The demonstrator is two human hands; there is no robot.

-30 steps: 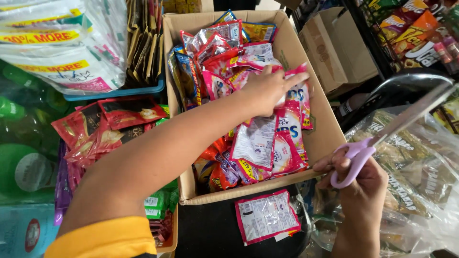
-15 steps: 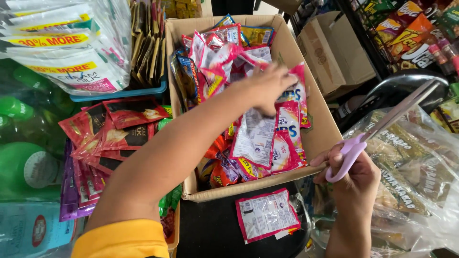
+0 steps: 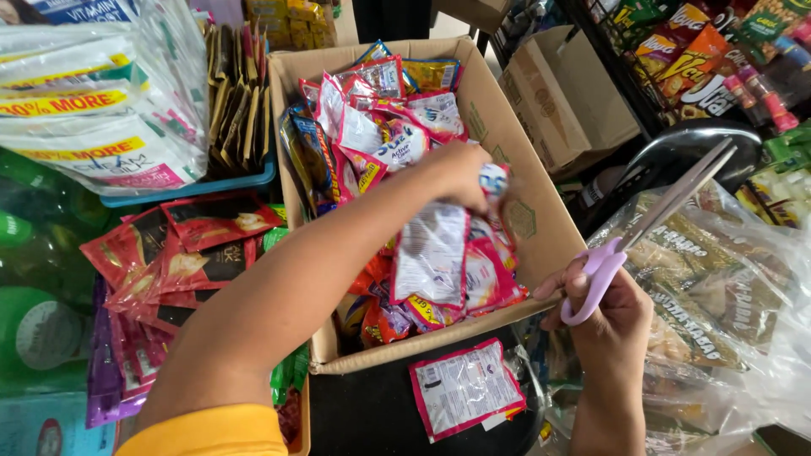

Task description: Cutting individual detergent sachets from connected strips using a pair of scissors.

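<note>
My left hand (image 3: 460,173) reaches over an open cardboard box (image 3: 515,181) and grips a strip of pink and white sachets (image 3: 439,253), which hangs down into the box. Many more red, pink and white sachets (image 3: 372,127) fill the box. My right hand (image 3: 604,308) is at the box's right edge and holds scissors with lilac handles (image 3: 596,270); their closed blades (image 3: 676,198) point up and to the right. One pink and white sachet (image 3: 465,388) lies on the dark surface in front of the box.
Red sachets (image 3: 182,245) and purple ones (image 3: 106,371) are piled left of the box. A blue tray of dark packets (image 3: 241,93) stands behind them. Clear bags of brown packets (image 3: 710,279) lie at right, a second cardboard box (image 3: 553,93) behind.
My left hand has drawn back toward the box's middle and lifted the strip of sachets. My right hand with the scissors has stayed by the box's right edge.
</note>
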